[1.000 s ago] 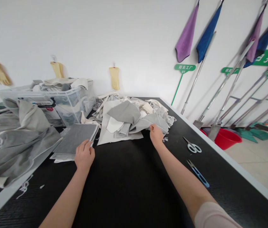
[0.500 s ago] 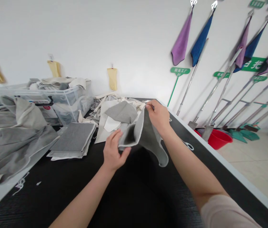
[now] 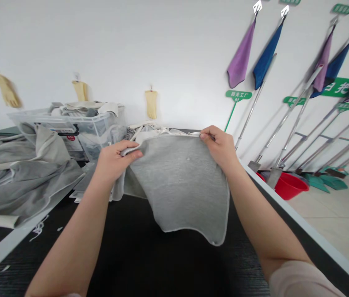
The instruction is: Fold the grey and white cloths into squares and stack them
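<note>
The left hand [image 3: 112, 160] and right hand [image 3: 222, 149] are pinching the cloth [image 3: 182, 181] along its upper edge, well apart, presumably holding it spread; it is hanging over the surface [image 3: 162, 260], in front and right of the bin [image 3: 93, 142].

Bare hands [image 3: 112, 161], pale pinkish sleeve [image 3: 302, 279] around right arm [image 3: 262, 214]

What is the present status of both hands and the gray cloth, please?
Left hand, right hand: both pinching gray cloth by upper edge. Cloth hanging over black table. Fabric pile behind, partly hidden.
</note>
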The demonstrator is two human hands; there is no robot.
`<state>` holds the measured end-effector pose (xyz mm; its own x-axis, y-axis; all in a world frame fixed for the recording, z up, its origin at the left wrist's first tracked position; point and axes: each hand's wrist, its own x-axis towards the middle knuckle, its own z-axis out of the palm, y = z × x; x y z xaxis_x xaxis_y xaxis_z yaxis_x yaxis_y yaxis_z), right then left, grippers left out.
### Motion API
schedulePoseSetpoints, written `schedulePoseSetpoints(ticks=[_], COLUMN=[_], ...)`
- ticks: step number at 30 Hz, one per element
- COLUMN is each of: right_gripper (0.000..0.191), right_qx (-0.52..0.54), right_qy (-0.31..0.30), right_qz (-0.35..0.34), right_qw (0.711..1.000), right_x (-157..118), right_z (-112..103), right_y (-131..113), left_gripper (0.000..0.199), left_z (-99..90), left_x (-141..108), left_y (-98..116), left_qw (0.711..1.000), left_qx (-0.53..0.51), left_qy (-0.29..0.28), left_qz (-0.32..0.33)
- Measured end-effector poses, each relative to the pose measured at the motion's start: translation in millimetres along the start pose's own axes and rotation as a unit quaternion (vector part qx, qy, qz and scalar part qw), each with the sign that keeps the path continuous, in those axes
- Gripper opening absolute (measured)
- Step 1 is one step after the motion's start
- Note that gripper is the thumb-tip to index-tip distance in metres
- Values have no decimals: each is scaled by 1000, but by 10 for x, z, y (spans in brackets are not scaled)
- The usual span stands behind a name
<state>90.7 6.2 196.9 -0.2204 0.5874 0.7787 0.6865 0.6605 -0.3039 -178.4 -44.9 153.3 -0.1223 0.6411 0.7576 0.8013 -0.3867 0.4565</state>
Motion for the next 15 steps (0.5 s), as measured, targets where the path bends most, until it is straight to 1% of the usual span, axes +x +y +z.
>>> schedulePoseSetpoints(ticks=[3,6,9,12,14,15], right_gripper=[15,16,20,23,19,18], right_qx=[20,23,13,-2,-4,5], right_qy=[-7,-22,-70,-132,-144,-144], right_qz=[-9,-5,2,5,13,19], right_qw=[1000,999,997,991,989,989], right_x=[12,12,8,-4,-17,-25], right_z=[-56,-115,-162,-182,-191,-201], right_y=[32,-7,-63,-91,-74,-53], left_gripper=[26,22,22,24,26,27], left_z=[-107,-150,-153,-160,-189,-214], left_x=[113,172,191,203,211,214], left_y=[-136,-240,-308,-337,-340,-338], left_qw=[997,989,974,961,961,967], left_qx=[71,132,208,270,272,249], left_qy=[-20,-57,-76,-53,-26,-19], left_qz=[-8,26,47,5,-34,-47])
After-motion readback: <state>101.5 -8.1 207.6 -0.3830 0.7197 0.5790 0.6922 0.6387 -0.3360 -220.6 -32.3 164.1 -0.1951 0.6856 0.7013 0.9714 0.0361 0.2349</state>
